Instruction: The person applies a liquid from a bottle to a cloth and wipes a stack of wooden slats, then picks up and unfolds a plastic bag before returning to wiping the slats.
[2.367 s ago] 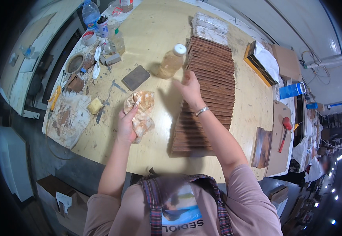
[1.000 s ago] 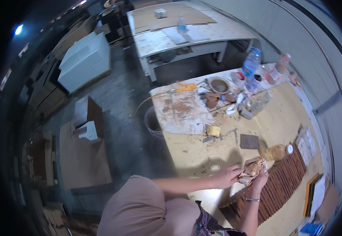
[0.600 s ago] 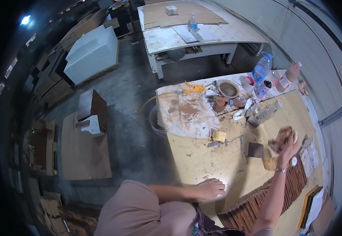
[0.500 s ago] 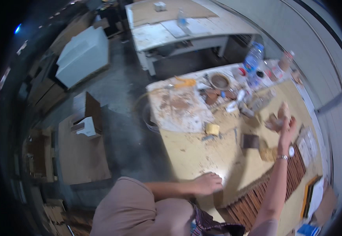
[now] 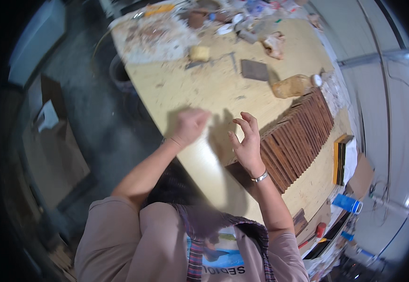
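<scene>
Left hand: blurred over table, cannot tell grip; right hand: fingers apart, beside brown slats; slats: in a row on table; stained cloth: crumpled on table, beyond white-capped bottle

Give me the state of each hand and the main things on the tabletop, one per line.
left hand: curled, blurred
right hand: open, nothing held
stained cloth: crumpled, out of both hands
white-capped plastic bottle: capped
brown wooden slats: lined up side by side
dark rectangular block: lying flat
</scene>
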